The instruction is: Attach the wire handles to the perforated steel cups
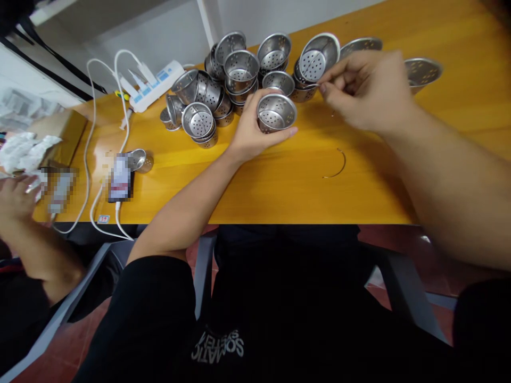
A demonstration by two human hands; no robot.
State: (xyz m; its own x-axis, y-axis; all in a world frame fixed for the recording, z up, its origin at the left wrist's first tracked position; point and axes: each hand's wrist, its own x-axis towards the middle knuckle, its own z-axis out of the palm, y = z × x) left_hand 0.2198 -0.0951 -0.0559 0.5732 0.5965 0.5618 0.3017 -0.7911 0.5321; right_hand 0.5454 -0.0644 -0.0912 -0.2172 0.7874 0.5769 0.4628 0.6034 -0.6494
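My left hand [252, 127] is wrapped around a perforated metal cup [276, 113], holding it tilted above the table with its open top toward me. To the right of it, my right hand [359, 90] is raised with thumb and forefinger pinched together. A thin wire [313, 85] appears to stick out from those fingertips, though it overlaps the cups behind. On the table below the right hand lies a curved wire [341, 162]. Stacked perforated cups [241, 72] stand behind the left hand, several of them with a thin wire across the mouth.
More cups [423, 72] stand right of my right hand. A lone cup [142, 160] sits beside a phone [120, 178] at left. White cables run from a power strip [157, 88]. Another person's hand [16, 197] is at the far left, near a cardboard box [66, 135].
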